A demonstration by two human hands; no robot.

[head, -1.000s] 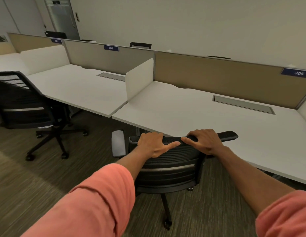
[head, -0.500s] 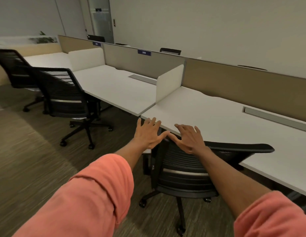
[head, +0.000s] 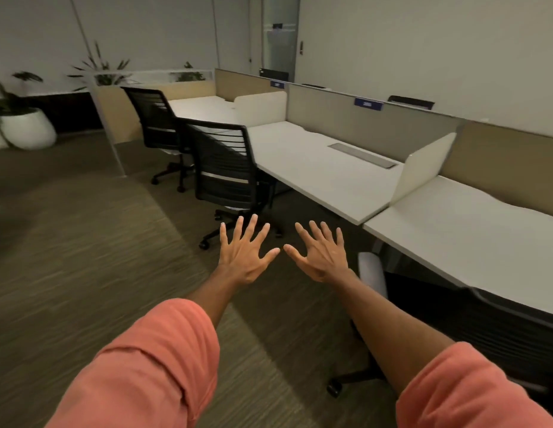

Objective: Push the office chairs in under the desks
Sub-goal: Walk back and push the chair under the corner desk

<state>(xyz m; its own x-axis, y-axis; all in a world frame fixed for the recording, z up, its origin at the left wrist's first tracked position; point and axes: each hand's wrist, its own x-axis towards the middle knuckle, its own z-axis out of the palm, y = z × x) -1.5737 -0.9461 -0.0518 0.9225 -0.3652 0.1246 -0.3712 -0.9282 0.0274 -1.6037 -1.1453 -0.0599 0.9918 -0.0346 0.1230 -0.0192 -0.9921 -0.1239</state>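
step: between chairs | left grip (head: 246, 256), right grip (head: 320, 257) splayed, holding nothing | right chair (head: 500, 329) seems tucked, view dark | next: take middle chair (head: 221, 171) by backrest, push under worktop (head: 312, 168); 2 stand out

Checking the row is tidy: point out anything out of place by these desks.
Two black chairs stand pulled out, not pushed in: the nearer chair and the far chair behind it. The chair at right sits pushed in at its desk. Nothing looks spilled.
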